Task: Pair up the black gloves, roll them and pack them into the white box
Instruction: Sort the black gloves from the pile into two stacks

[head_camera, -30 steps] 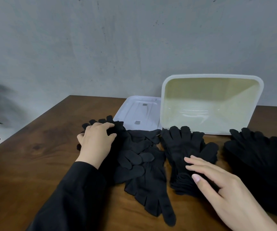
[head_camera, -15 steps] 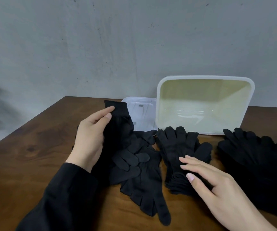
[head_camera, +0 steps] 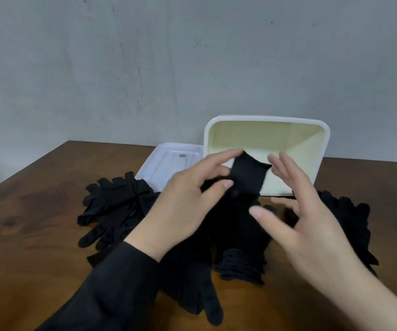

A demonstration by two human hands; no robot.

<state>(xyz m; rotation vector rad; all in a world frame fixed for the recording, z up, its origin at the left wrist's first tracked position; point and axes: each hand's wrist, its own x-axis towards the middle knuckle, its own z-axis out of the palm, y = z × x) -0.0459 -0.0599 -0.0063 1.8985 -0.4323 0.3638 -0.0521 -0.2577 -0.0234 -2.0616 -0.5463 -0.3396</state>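
On a wooden table (head_camera: 32,211), early going: one black glove (head_camera: 248,177) pinched by left hand (head_camera: 187,206), lifted before empty white box (head_camera: 316,173); right hand (head_camera: 307,218) spread, reaching. Remaining gloves (head_camera: 118,206) loose, none rolled or packed.

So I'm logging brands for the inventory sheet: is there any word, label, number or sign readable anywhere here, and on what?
None can be read.
The clear lid carries a small dark mark, too small and blurred to read.
The white box and the black gloves show no print.
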